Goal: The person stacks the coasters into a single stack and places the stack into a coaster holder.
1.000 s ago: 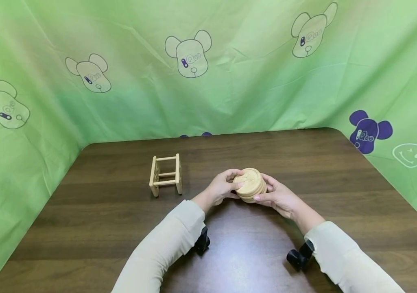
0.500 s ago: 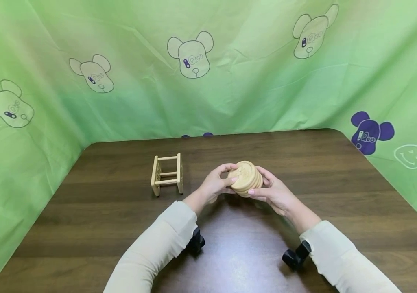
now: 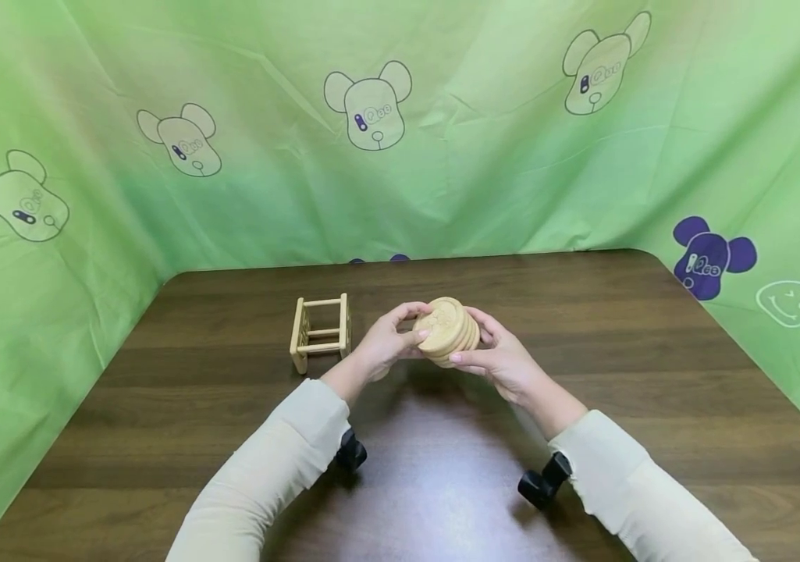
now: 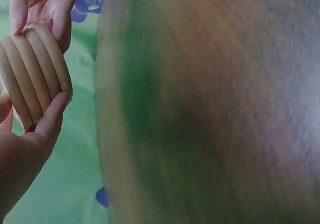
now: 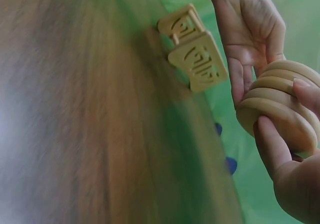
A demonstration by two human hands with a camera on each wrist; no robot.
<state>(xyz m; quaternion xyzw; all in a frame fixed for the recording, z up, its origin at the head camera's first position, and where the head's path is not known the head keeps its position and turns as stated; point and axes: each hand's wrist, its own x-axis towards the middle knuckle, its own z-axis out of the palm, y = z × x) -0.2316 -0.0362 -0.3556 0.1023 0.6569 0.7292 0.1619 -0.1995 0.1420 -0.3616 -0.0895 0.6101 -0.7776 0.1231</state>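
Note:
Between my hands is a stack of several round wooden coasters, lifted off the table and tilted. A carved pattern shows on the top one. My left hand pinches the stack's left side, thumb on the top face. From the right, my right hand grips it; in the right wrist view its thumb presses the bottom coaster. To the left of the hands a wooden coaster rack stands on the table, and its side panel has cut-out shapes. No coaster is seen in the rack.
The dark wooden table reaches back to a green printed cloth, which hangs behind and at both sides. Black wrist cameras hang below both cuffs, close over the table.
Both hands have carried the coaster stack leftward and somewhat farther from me, nearer the rack. Their hold on the stack looks the same. The rack has stayed in place.

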